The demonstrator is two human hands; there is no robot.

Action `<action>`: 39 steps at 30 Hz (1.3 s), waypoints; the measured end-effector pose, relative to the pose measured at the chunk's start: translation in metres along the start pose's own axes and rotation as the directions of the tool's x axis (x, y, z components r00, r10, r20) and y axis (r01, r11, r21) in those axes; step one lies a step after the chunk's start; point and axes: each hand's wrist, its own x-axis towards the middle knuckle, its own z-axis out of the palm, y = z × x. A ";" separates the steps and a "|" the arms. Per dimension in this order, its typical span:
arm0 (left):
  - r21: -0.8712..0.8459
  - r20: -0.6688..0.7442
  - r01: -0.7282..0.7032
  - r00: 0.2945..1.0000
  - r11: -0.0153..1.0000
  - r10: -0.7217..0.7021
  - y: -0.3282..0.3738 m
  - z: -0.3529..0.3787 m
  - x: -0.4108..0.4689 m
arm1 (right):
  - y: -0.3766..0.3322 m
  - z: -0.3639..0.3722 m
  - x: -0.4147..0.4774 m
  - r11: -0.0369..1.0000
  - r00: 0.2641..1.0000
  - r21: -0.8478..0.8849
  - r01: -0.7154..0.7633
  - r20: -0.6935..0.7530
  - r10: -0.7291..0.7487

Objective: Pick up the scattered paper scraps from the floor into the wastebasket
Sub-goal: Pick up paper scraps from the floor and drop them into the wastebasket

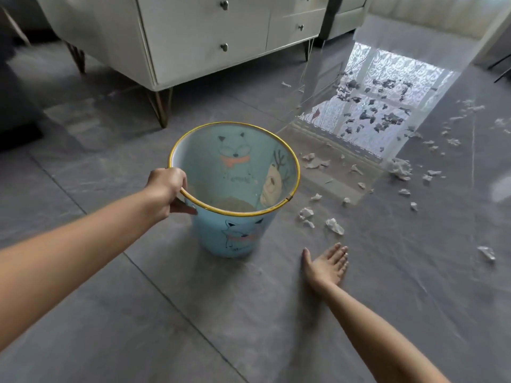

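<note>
A light blue wastebasket [237, 239] with a yellow rim and cartoon animal prints stands on the grey tile floor, slightly tilted. My left hand [168, 192] grips its rim on the near left side, fingers curled over the edge. My right hand [329, 264] is held low over the floor to the basket's right, palm up, fingers straight, holding nothing. Several white paper scraps [334, 225] lie scattered on the floor to the right. The nearest ones are just beyond my right hand. More scraps [399, 168] spread toward the far right. The basket looks empty inside.
A white cabinet [193, 37] with drawers on thin metal legs stands behind the basket. A bright window reflection [387, 106] glares on the glossy floor among the scraps. One scrap [486, 252] lies apart at the right. A dark piece of furniture sits at the left edge.
</note>
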 end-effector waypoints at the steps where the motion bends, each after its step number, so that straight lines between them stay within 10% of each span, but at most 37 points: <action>1: 0.002 -0.006 0.001 1.000 1.000 -0.001 0.000 0.001 0.003 | -0.010 0.000 0.004 0.999 1.000 0.044 -0.020 0.001 0.020; 9: -0.043 -0.031 0.058 0.998 0.997 -0.059 0.001 0.011 0.021 | -0.040 -0.009 0.067 0.982 0.998 0.183 0.034 -0.057 -0.024; 17: -0.005 -0.069 0.034 0.997 0.999 -0.034 -0.006 0.020 0.046 | -0.066 -0.005 0.112 0.956 0.958 -0.071 0.283 0.076 -0.278; 24: -0.005 -0.049 0.029 0.998 1.000 -0.029 -0.005 0.020 0.044 | -0.061 0.010 0.094 0.873 0.838 0.017 0.487 -0.290 -0.461; 31: 0.017 -0.069 0.030 0.997 0.999 -0.029 -0.005 0.020 0.043 | -0.039 -0.008 0.083 0.693 0.764 -0.411 0.592 0.014 -0.645; 34: 0.036 -0.069 0.028 0.997 0.999 -0.025 -0.003 0.019 0.039 | -0.043 -0.020 0.080 0.781 0.819 -0.281 0.558 0.034 -0.573; 39: -0.015 -0.089 0.063 0.994 0.998 -0.065 -0.005 0.017 0.028 | -0.090 -0.084 0.063 0.770 0.794 0.233 0.594 -0.323 -0.515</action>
